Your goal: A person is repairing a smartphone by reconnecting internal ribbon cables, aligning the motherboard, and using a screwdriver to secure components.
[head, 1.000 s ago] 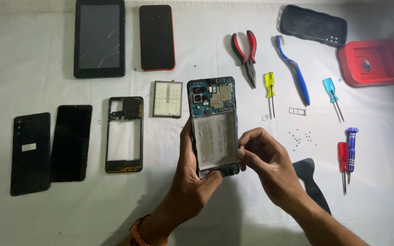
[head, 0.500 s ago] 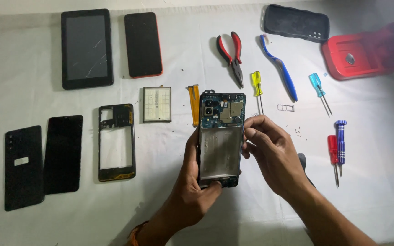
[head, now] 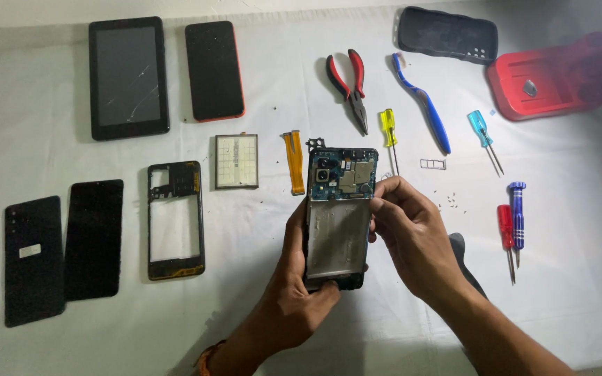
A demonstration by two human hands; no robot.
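Left hand (head: 294, 299) clasps the opened phone (head: 338, 216) above the desk (head: 259, 83); right hand (head: 412, 237) pinches its upper right edge. Judgement: keep the left grip firm, pry gently, sparing the circuit board (head: 343, 174).

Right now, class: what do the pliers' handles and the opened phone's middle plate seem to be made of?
Pliers: dark metal jaws; the red-and-black handles look like a rubber or plastic coating, matte. Opened phone, held in the left hand: its grey middle plate gives a dull sheen, probably metal.
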